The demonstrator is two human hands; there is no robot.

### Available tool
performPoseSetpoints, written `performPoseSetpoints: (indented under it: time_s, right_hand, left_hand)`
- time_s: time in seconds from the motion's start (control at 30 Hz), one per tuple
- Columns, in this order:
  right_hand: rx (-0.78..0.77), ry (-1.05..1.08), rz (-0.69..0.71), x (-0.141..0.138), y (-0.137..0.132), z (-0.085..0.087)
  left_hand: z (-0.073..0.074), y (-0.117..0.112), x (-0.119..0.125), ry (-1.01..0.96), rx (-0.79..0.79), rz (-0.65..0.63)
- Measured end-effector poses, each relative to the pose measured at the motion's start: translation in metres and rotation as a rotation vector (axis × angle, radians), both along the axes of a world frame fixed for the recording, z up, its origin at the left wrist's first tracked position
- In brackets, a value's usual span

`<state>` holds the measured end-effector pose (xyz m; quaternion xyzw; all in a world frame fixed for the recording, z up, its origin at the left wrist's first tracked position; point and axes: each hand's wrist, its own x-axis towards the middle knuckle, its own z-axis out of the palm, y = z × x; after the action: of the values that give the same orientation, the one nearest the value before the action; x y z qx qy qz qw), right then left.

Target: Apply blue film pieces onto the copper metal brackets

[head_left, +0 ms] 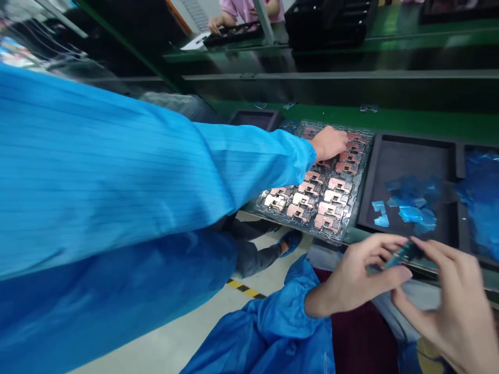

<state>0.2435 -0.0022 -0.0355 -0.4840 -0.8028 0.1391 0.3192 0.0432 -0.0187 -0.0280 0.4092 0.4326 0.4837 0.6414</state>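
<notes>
My left hand (362, 275) comes from a blue sleeve at the lower middle. Its thumb and fingers pinch a small dark, thin part with a bluish-green face (398, 255). Across from it, my right hand (454, 296) has its fingertips on the part's other end; the fingers cover much of the piece, and blur hides its details. Just beyond my hands, a black tray (374, 179) holds loose pieces of blue film (415, 215). Left of that tray lies a clear plastic tray (338, 236) with rows of copper-coloured, board-like parts (327, 222).
A co-worker's blue-sleeved arm (249, 161) reaches in from the left, their hand (330, 143) over the copper-coloured parts. More blue film (483, 208) fills a tray at the right edge. Behind the green bench (421, 120), another person's hand (216, 23) rests by a black tray (234, 36).
</notes>
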Motion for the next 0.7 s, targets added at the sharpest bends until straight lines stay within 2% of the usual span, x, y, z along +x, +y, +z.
performPoseSetpoints:
  time_s: [0.07, 0.13, 0.23, 0.33, 0.57, 0.7]
  right_hand:
    - [0.028, -0.005, 0.055, -0.012, 0.0, 0.0]
    - [-0.039, 0.113, 0.078, -0.027, 0.002, -0.004]
    - [-0.242, 0.403, 0.001, -0.045, 0.006, -0.01]
    - [-0.312, 0.58, -0.061, -0.056, 0.011, -0.013]
    - [-0.272, 0.623, -0.076, -0.067, 0.019, -0.018]
    - [-0.347, 0.651, -0.077, -0.066, 0.018, -0.017]
  left_hand:
    - [-0.006, 0.006, -0.004, 0.0, -0.079, 0.103]
    - [-0.013, 0.008, -0.008, 0.004, -0.124, 0.185]
    - [-0.015, 0.008, -0.012, 0.072, -0.125, 0.237]
    - [-0.013, 0.007, -0.016, 0.155, -0.096, 0.259]
    - [-0.019, 0.013, -0.02, 0.183, -0.035, 0.314]
    - [-0.021, 0.014, -0.018, 0.159, -0.022, 0.334]
